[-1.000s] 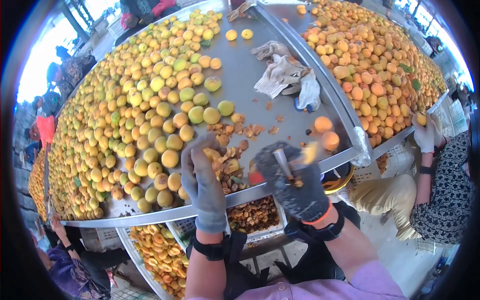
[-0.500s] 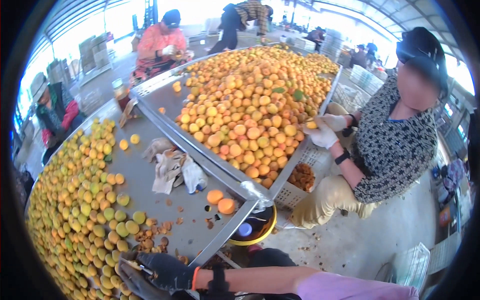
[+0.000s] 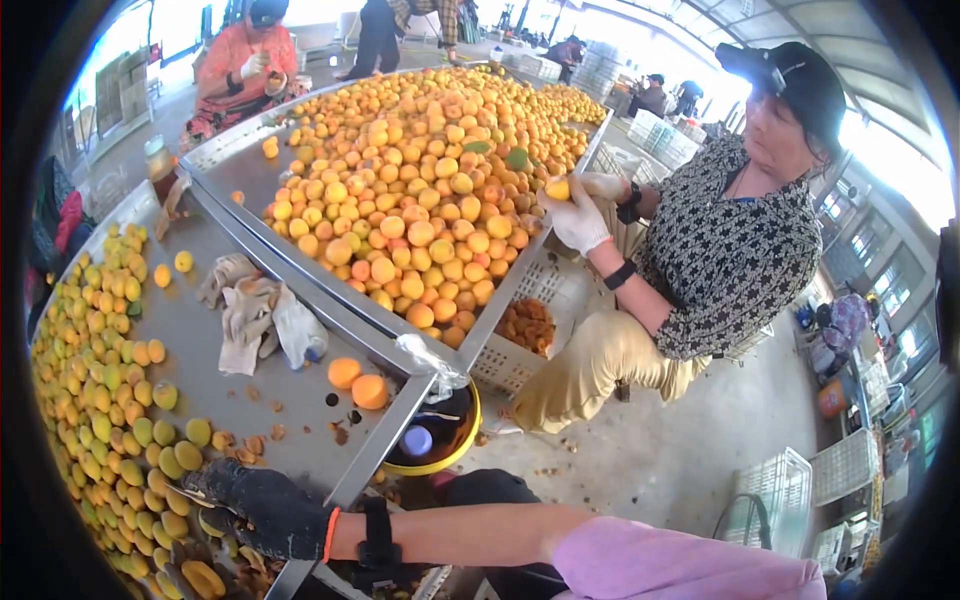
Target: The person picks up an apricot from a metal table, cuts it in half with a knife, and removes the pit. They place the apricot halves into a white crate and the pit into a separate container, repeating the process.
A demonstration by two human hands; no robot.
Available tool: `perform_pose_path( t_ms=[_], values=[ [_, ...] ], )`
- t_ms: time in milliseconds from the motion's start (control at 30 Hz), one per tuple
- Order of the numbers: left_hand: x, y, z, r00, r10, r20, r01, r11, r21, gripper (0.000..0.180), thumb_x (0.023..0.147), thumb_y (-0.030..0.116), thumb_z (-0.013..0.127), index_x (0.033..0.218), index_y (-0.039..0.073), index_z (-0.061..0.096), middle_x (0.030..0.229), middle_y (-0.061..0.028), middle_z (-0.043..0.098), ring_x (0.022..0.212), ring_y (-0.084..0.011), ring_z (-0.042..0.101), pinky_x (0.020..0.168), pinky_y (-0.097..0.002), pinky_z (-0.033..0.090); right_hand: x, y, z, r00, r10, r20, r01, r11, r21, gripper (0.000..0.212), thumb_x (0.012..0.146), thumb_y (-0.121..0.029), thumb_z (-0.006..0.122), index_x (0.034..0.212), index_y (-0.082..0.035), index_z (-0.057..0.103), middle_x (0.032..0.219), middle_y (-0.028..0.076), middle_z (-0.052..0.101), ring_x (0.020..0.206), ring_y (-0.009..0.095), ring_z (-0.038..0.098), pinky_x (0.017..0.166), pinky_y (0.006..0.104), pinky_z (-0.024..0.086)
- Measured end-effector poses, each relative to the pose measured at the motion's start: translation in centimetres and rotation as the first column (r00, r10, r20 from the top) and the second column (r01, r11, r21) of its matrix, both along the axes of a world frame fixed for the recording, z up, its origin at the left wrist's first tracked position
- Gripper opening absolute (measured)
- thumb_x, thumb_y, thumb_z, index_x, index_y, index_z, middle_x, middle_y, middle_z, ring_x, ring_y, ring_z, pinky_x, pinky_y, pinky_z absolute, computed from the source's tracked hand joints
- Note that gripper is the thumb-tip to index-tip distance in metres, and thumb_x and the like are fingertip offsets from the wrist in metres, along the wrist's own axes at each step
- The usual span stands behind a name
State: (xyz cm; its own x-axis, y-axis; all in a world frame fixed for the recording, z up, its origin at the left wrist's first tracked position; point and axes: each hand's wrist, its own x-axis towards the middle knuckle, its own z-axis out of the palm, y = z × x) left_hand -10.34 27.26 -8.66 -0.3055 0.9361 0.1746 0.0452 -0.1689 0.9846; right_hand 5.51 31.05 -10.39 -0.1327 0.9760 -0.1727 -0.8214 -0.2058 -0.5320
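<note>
My right hand (image 3: 265, 505), in a black glove with an orange cuff, reaches across the metal table's lower corner to the edge of a heap of yellow-green apricots (image 3: 110, 400). Its fingers are closed on a small knife (image 3: 187, 493), whose thin blade points left. My left hand (image 3: 177, 582) shows only partly at the lower rim, in a dark glove. An apricot (image 3: 203, 579) sits between its fingers. Brown fruit scraps (image 3: 255, 443) lie just beyond my right hand. Two orange apricots (image 3: 357, 384) rest farther right, near holes in the table.
Worn gloves (image 3: 262, 318) lie on the metal table (image 3: 190, 235). Beyond its raised rim is a large apricot heap (image 3: 420, 190). A yellow-rimmed bucket (image 3: 433, 468) stands below the corner. At right a co-worker (image 3: 740, 210) in white gloves holds an apricot above a crate (image 3: 500, 365).
The view has swung right, so the scene sits farther left. My right hand has drawn apart from my left and now reaches to the heap's edge. The co-worker's hands have shifted slightly.
</note>
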Motion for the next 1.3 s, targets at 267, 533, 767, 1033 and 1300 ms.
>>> perform_pose_path(
  t_ms=[267, 533, 767, 1033, 1300],
  values=[
    [-6.5, -1.1, -4.4, 0.835, 0.062, -0.547, 0.108, 0.956, 0.273, 0.088, 0.069, 0.006, 0.07, 0.14, -0.001, 0.018, 0.129, -0.0189, 0.046, 0.115, -0.0299, 0.047, 0.096, -0.0396, 0.041, 0.1, -1.8, -4.8, 0.715, -0.301, 0.631, -0.122, 0.835, 0.537, 0.041, 0.081, -0.005, 0.054, 0.122, -0.003, 0.051, 0.107, 0.018, 0.061, 0.099, 0.03, 0.059, 0.087, 0.0355, 0.045],
    [-10.3, -4.4, 4.5, 0.833, 0.15, 0.532, -0.116, 0.988, -0.098, 0.039, 0.093, 0.034, 0.044, 0.106, -0.002, 0.05, 0.083, -0.0064, 0.051, 0.07, -0.0144, 0.049, 0.053, -0.0218, 0.041, 2.5, -1.8, -0.9, 0.08, -0.414, 0.907, -0.395, 0.822, 0.411, 0.02, 0.084, -0.009, 0.059, 0.102, 0.0, 0.054, 0.073, 0.008, 0.056, 0.068, 0.014, 0.056, 0.061, 0.0303, 0.046],
    [-21.3, -17.7, 4.1, 0.656, 0.107, -0.747, -0.463, 0.839, -0.285, 0.041, 0.079, 0.007, 0.063, 0.115, -0.003, 0.046, 0.105, -0.0137, 0.059, 0.092, -0.0188, 0.058, 0.076, -0.0278, 0.049, 2.9, -1.9, 1.0, 0.292, -0.404, 0.867, -0.158, 0.873, 0.461, 0.024, 0.085, -0.015, 0.062, 0.104, -0.003, 0.053, 0.07, 0.013, 0.06, 0.058, 0.024, 0.058, 0.057, 0.0344, 0.046],
    [-12.8, -6.9, 3.7, 0.491, 0.027, -0.871, -0.266, 0.956, -0.121, 0.047, 0.077, 0.022, 0.07, 0.116, 0.003, 0.054, 0.111, -0.0165, 0.057, 0.105, -0.0285, 0.054, 0.089, -0.0342, 0.041, 3.1, -1.8, 2.7, 0.179, -0.478, 0.86, -0.057, 0.867, 0.495, 0.017, 0.083, -0.008, 0.059, 0.095, -0.002, 0.05, 0.068, 0.016, 0.058, 0.059, 0.029, 0.061, 0.052, 0.0348, 0.045],
    [-7.5, 6.2, -1.4, -0.11, -0.381, -0.918, -0.37, 0.873, -0.317, 0.063, 0.078, 0.05, 0.059, 0.118, 0.003, 0.05, 0.123, -0.0161, 0.05, 0.126, -0.0357, 0.036, 0.1, -0.0418, 0.032, 2.3, -1.3, 1.7, 0.385, -0.413, 0.825, -0.114, 0.866, 0.487, 0.027, 0.084, -0.009, 0.061, 0.111, -0.006, 0.054, 0.08, 0.016, 0.062, 0.069, 0.033, 0.063, 0.058, 0.0336, 0.048]
  ],
)
